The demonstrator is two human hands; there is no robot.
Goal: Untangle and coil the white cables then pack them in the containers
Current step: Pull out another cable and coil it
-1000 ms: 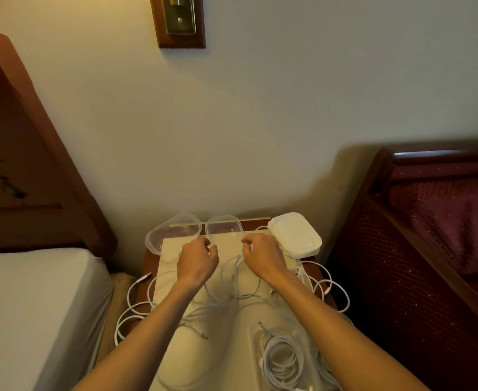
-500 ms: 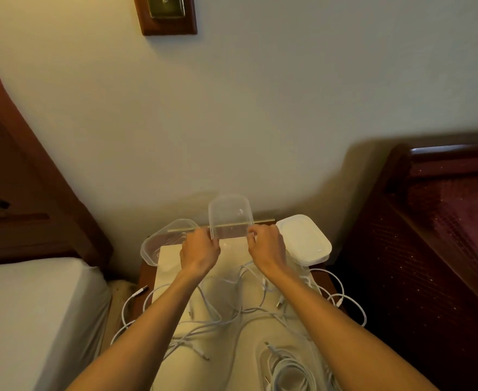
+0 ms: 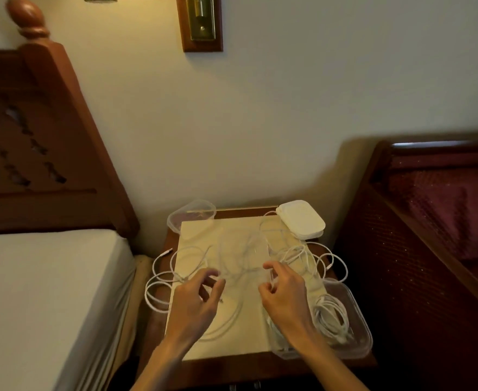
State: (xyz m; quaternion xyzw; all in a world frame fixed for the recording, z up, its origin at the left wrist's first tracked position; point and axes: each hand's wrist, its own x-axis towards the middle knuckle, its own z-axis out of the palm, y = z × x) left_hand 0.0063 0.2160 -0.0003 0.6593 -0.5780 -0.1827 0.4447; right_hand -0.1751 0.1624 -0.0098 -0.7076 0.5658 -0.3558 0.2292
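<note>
Tangled white cables sprawl over a cream board on the small wooden table. A clear container sits on the board's middle, on top of the cables, just beyond my fingertips. My left hand hovers over the cables with fingers loosely curled and holds nothing. My right hand hovers beside it, thumb and fingers apart, with cable strands right under its fingertips. At the front right, another clear container holds a coiled white cable.
A third clear container stands at the back left of the table, and white lids are stacked at the back right. A bed lies to the left, a dark red seat to the right. Cable loops hang over the table's left edge.
Both hands lifted a clear container from the back of the table, set it on the middle of the board, let go and drew back toward me.
</note>
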